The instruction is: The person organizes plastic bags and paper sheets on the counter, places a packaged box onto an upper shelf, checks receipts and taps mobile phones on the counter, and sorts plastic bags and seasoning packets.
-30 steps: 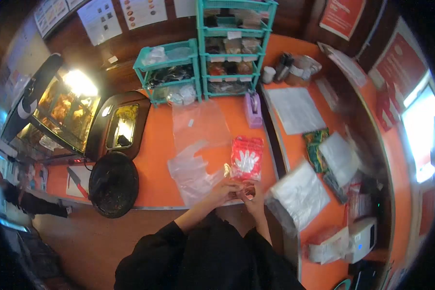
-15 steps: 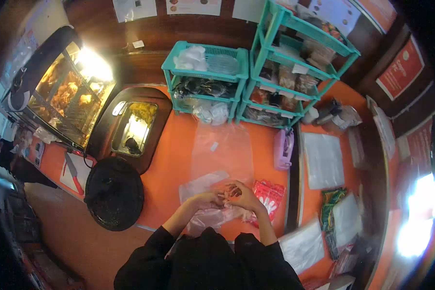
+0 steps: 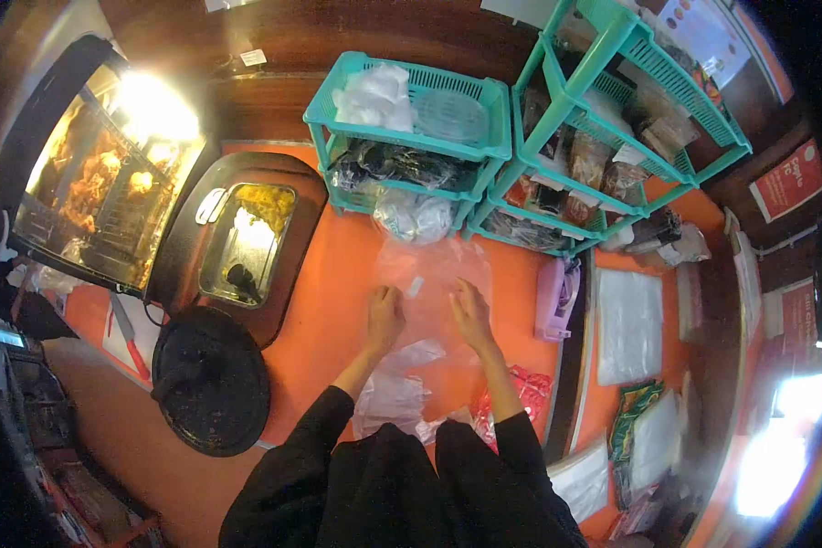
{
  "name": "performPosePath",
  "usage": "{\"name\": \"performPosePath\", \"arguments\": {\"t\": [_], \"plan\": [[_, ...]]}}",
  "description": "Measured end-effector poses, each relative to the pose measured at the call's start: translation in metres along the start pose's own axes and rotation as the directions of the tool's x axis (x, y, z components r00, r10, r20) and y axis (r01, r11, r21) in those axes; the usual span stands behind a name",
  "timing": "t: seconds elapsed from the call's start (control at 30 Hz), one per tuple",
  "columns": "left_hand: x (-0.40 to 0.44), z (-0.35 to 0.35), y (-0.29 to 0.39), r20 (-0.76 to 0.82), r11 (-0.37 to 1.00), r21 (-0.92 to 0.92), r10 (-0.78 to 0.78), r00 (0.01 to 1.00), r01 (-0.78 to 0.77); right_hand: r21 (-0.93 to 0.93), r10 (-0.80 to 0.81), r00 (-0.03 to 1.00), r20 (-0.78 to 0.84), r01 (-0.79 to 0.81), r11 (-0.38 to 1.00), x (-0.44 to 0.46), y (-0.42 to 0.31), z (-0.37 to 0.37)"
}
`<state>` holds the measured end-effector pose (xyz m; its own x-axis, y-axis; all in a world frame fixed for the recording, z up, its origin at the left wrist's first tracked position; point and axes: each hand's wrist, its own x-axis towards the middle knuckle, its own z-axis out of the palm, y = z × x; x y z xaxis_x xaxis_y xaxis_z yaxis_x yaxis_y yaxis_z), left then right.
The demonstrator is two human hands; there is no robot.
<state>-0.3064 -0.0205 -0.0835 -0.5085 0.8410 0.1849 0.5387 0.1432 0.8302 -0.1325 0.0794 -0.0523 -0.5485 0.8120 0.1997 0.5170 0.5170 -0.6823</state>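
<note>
A thin clear plastic sheet [image 3: 438, 260] with a small white label lies on the orange counter, reaching toward the shelves. My left hand [image 3: 386, 320] is over its left side with the fingers curled in; whether they grip anything is hidden. Over the right part of the sheet is my right hand [image 3: 471, 318], its fingers stretched forward and apart from the thumb, with nothing visible in them. Crumpled pale plastic bags [image 3: 388, 397] lie nearer my body, below my hands. A red and white printed packet [image 3: 525, 391] sits partly under my right forearm.
Green shelf racks [image 3: 498, 160] stand at the back, loaded with packed goods. A purple tape dispenser [image 3: 555, 301] is at right. Leftward are a metal tray [image 3: 219, 265] with yellow food, a black round lid [image 3: 210, 384], a red-handled knife [image 3: 130, 336] and a lit food display [image 3: 96, 173].
My hands have moved forward and apart, from close together over the crumpled bags to either side of the clear sheet. The camera view has shifted slightly.
</note>
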Motion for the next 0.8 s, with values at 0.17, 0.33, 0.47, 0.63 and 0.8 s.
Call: {"name": "performPosePath", "arguments": {"t": [0.17,0.33,0.47,0.63,0.8], "plan": [[-0.005,-0.015,0.003,-0.075,0.957,0.153,0.26,0.963,-0.247,0.599,0.187,0.972,0.14,-0.234,0.766,0.009,-0.018,0.026],[-0.006,-0.005,-0.02,-0.087,0.984,0.136,0.13,0.988,-0.117,0.944,0.239,0.951,0.199,-0.251,0.214,0.003,-0.013,0.038],[-0.004,-0.007,0.008,-0.224,0.995,-0.088,0.032,0.974,-0.053,0.948,0.302,0.91,0.286,-0.223,-0.226,0.008,-0.002,0.036],[-0.001,0.003,0.052,0.034,0.957,-0.288,0.053,0.998,-0.041,0.936,0.256,0.901,0.351,-0.33,-0.123,0.012,-0.025,0.027],[0.013,0.023,0.052,0.069,0.794,-0.576,-0.188,0.98,0.193,0.924,0.219,0.901,0.374,-0.342,-0.17,0.016,-0.029,0.028]]}}
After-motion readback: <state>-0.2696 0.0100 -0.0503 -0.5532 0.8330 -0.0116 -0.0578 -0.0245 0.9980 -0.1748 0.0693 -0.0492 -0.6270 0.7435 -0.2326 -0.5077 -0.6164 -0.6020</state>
